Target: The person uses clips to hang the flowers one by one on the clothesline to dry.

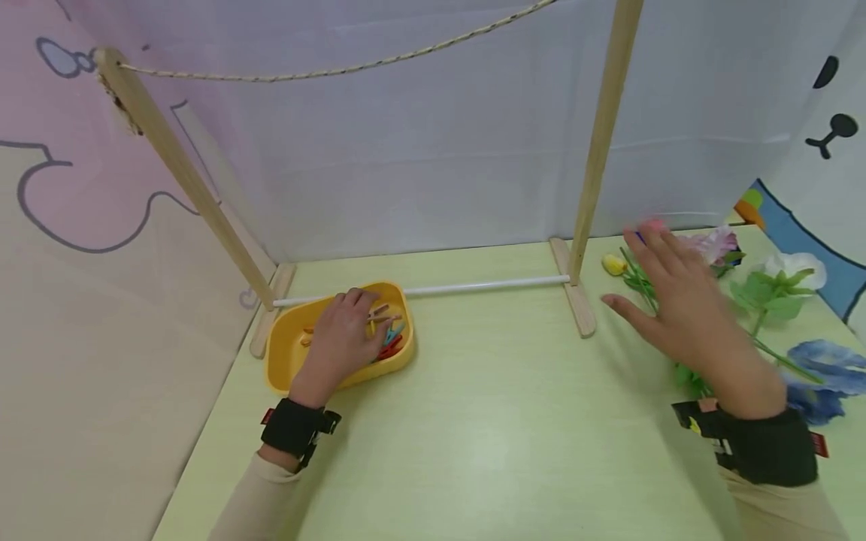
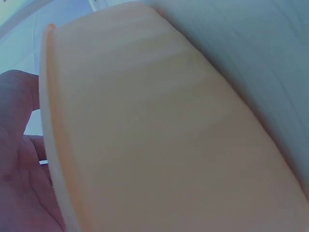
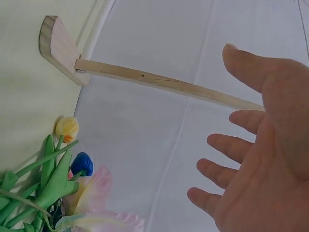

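My left hand (image 1: pixel 345 330) reaches down into a yellow plastic basket (image 1: pixel 406 357) at the left of the table. Small clothespins (image 1: pixel 390 347), red, teal and wood-coloured, lie in it by my thumb. My left fingertips are hidden, so whether they pinch a clothespin does not show. In the left wrist view the basket's wall (image 2: pixel 145 121) covers most of the picture, with part of the hand (image 2: pixel 24 164) behind its rim. My right hand (image 1: pixel 697 315) hovers over artificial flowers with its fingers straight and spread. Its palm (image 3: pixel 270 179) holds nothing in the right wrist view.
A wooden post (image 1: pixel 179 169) at left and another post (image 1: pixel 605 135) at right carry a sagging rope (image 1: pixel 338 72). Near the tabletop a white rod (image 1: pixel 487 285) joins them. A yellow tulip (image 1: pixel 614 264), white flower (image 1: pixel 794 269) and blue flower (image 1: pixel 822 376) lie at right.
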The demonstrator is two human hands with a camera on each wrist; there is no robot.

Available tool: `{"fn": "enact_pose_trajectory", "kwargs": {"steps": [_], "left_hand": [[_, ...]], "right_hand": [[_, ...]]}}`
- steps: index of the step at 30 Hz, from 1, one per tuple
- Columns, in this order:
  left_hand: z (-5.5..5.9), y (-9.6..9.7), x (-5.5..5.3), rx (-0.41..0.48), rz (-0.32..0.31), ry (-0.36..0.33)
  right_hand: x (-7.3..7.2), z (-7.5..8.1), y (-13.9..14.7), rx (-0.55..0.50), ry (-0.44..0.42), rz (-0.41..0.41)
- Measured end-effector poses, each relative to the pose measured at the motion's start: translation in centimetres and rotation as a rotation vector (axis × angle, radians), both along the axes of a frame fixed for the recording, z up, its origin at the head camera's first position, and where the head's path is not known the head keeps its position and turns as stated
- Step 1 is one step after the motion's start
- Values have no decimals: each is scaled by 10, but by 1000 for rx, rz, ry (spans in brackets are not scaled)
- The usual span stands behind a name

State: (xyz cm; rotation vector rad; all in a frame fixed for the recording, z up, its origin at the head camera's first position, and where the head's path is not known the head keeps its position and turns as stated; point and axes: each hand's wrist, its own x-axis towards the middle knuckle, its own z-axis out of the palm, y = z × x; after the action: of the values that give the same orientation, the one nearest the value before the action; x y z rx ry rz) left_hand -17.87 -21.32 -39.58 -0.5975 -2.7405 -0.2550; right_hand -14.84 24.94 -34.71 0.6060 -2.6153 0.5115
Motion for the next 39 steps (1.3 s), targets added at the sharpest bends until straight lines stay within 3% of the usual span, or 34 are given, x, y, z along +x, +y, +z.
{"fn": "enact_pose_trajectory", "kwargs": {"steps": [8,15,21,27,35,39], "left_hand": [[-10,-3,-3,20,63,-88],[-7,2,-8,-16,148,-144],[-8,6,-13,-47,220,-177],[-14,5,-14,-37,275,-238],[-17,7,-17,-21,309,-237],[-17,7,-19,4,322,-264]], "right_hand": [[2,0,-10,-15,7,32],[1,-1,-2,17,19,52],[2,-1,24,141,-78,15],[7,-8,52,231,-230,-51],[4,-25,69,305,-436,-103],[6,-33,72,306,-409,-78]]}}
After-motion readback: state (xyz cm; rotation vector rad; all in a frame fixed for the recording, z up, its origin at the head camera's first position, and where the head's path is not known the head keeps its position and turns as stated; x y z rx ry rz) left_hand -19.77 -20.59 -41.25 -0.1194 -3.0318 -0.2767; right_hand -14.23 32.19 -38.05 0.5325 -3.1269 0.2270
